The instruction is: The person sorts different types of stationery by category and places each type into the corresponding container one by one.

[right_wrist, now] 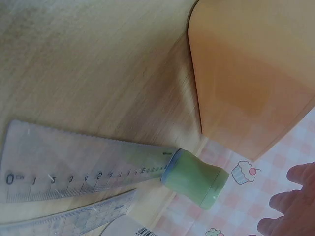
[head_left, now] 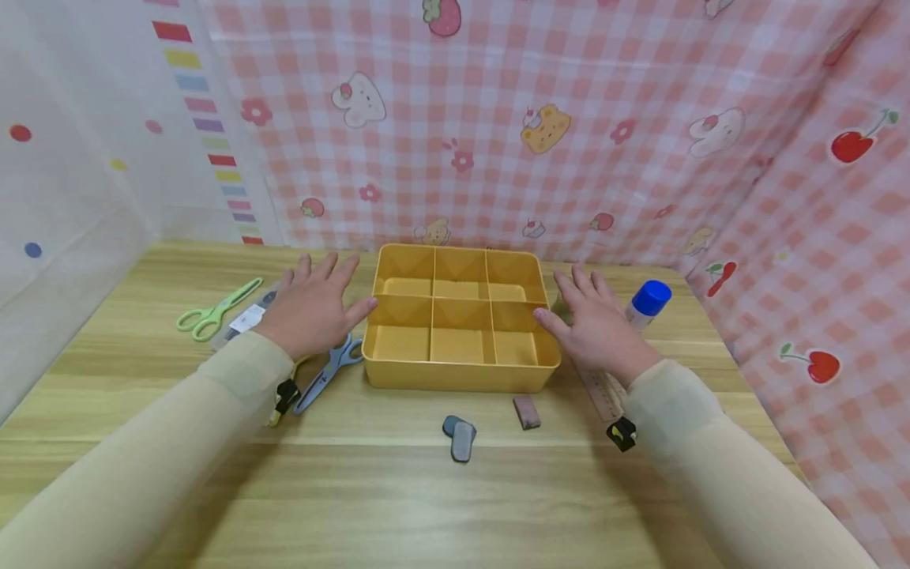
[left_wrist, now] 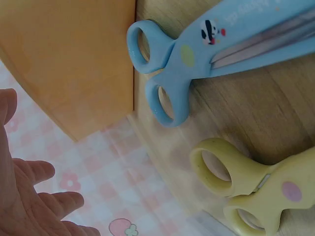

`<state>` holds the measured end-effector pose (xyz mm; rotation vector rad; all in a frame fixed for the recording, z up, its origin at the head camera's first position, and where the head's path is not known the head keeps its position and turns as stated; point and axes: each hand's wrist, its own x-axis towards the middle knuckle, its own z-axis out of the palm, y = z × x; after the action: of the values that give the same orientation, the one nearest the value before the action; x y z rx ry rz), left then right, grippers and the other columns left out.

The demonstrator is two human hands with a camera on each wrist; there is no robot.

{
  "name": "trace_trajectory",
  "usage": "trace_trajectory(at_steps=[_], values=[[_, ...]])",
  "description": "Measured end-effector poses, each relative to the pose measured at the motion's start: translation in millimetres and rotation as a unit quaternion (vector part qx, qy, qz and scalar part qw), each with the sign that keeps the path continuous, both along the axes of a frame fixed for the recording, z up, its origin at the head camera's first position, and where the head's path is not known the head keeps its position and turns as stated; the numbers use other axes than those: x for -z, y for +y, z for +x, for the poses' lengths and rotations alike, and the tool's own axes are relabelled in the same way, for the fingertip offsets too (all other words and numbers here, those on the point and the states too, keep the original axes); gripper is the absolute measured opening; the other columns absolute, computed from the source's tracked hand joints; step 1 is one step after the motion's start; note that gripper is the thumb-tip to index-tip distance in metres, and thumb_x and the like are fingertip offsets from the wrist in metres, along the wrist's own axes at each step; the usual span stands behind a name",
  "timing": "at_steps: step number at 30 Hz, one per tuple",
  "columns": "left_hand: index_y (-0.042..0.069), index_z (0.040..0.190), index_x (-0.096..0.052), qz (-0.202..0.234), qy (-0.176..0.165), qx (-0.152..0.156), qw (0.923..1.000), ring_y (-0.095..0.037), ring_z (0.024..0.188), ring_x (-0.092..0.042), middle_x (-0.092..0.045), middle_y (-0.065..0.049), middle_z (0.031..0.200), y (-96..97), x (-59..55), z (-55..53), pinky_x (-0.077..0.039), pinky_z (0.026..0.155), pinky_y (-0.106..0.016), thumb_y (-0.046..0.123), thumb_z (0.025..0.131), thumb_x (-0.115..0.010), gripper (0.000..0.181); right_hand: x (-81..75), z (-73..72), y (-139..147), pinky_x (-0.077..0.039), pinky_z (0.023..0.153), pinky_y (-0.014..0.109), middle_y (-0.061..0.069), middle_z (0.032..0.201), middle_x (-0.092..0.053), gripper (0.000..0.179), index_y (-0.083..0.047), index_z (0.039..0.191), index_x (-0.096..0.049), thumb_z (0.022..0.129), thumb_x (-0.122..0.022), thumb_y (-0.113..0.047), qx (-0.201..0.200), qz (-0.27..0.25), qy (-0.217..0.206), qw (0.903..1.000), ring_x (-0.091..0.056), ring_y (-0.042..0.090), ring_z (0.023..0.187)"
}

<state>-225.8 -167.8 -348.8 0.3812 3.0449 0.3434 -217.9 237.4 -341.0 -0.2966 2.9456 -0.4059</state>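
Note:
A yellow box [head_left: 458, 377] with several compartments stands on the wooden table, its inside bare. My left hand [head_left: 309, 308] is at its left side, fingers spread and thumb tip right at the rim. On the opposite side my right hand [head_left: 600, 328] has its fingers extended, the thumb overlapping the rim. Blue scissors [left_wrist: 184, 64] lie beside the box near the left hand, with yellow scissors [left_wrist: 246, 172] next to them. Under the right hand in the head view is a clear ruler [right_wrist: 88, 164]; a small green waisted object [right_wrist: 194, 179] sits at its far end.
Green scissors [head_left: 220, 310] and a clear packet [head_left: 247, 318] lie at the left. A glue stick with a blue cap [head_left: 650, 299] stands at the right. In front of the box are a pinkish block [head_left: 527, 412] and two overlapping grey pieces [head_left: 463, 442]. Patterned cloth hangs behind.

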Motion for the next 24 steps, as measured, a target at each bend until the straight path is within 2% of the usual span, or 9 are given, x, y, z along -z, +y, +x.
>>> trace_trajectory(at_steps=[6, 11, 16, 18, 21, 24], values=[[0.012, 0.169, -0.014, 0.008, -0.002, 0.007, 0.9999, -0.059, 0.158, -0.003, -0.012, -0.026, 0.174, 2.7, -0.6, -0.7, -0.006, 0.123, -0.076, 0.065, 0.107, -0.035, 0.084, -3.1, 3.8, 1, 0.000, 0.126, 0.071, 0.019, 0.176, 0.005, 0.090, -0.012, 0.170, -0.011, 0.105, -0.037, -0.069, 0.003, -0.002, 0.007, 1.0000, 0.008, 0.051, 0.161], [0.009, 0.168, -0.020, 0.018, 0.021, 0.031, 0.9991, -0.051, 0.161, -0.012, -0.021, -0.022, 0.174, 7.7, -6.2, 5.6, -0.010, 0.125, -0.072, 0.063, 0.107, -0.038, 0.084, -5.6, 6.1, 0, -0.003, 0.126, 0.071, 0.022, 0.176, 0.002, 0.091, -0.010, 0.169, -0.013, 0.104, -0.036, -0.070, -0.004, -0.008, 0.020, 0.9998, 0.006, 0.051, 0.161], [0.010, 0.164, -0.033, 0.057, 0.035, 0.082, 0.9944, -0.041, 0.159, -0.029, -0.038, -0.015, 0.168, 18.0, -10.3, 24.6, -0.017, 0.128, -0.063, 0.059, 0.106, -0.048, 0.077, -11.3, 8.8, -2, -0.010, 0.126, 0.069, 0.023, 0.176, -0.007, 0.085, -0.007, 0.168, -0.018, 0.107, -0.040, -0.062, -0.010, -0.023, 0.052, 0.9983, 0.001, 0.049, 0.162], [0.010, 0.161, -0.040, 0.067, 0.042, 0.109, 0.9909, -0.039, 0.155, -0.038, -0.045, -0.014, 0.164, 23.7, -10.3, 34.2, -0.024, 0.127, -0.060, 0.057, 0.105, -0.052, 0.073, -15.1, 10.7, -3, -0.011, 0.127, 0.068, 0.023, 0.176, -0.008, 0.081, -0.007, 0.168, -0.020, 0.108, -0.042, -0.057, -0.008, -0.041, 0.061, 0.9973, 0.000, 0.047, 0.163], [0.009, 0.156, -0.048, 0.070, 0.053, 0.155, 0.9841, -0.037, 0.146, -0.051, -0.056, -0.013, 0.156, 33.3, -7.6, 47.2, -0.035, 0.122, -0.059, 0.053, 0.104, -0.059, 0.070, -21.5, 13.8, -2, -0.013, 0.127, 0.067, 0.022, 0.175, -0.011, 0.077, -0.005, 0.166, -0.025, 0.109, -0.045, -0.052, -0.005, -0.064, 0.082, 0.9946, -0.003, 0.045, 0.164], [0.010, 0.152, -0.053, 0.048, 0.062, 0.186, 0.9793, -0.032, 0.133, -0.063, -0.064, -0.010, 0.147, 41.9, -2.2, 56.2, -0.045, 0.113, -0.057, 0.052, 0.101, -0.064, 0.067, -28.0, 15.7, 0, -0.016, 0.126, 0.067, 0.023, 0.175, -0.015, 0.073, -0.003, 0.163, -0.031, 0.109, -0.047, -0.048, -0.005, -0.084, 0.109, 0.9905, -0.008, 0.045, 0.163]])
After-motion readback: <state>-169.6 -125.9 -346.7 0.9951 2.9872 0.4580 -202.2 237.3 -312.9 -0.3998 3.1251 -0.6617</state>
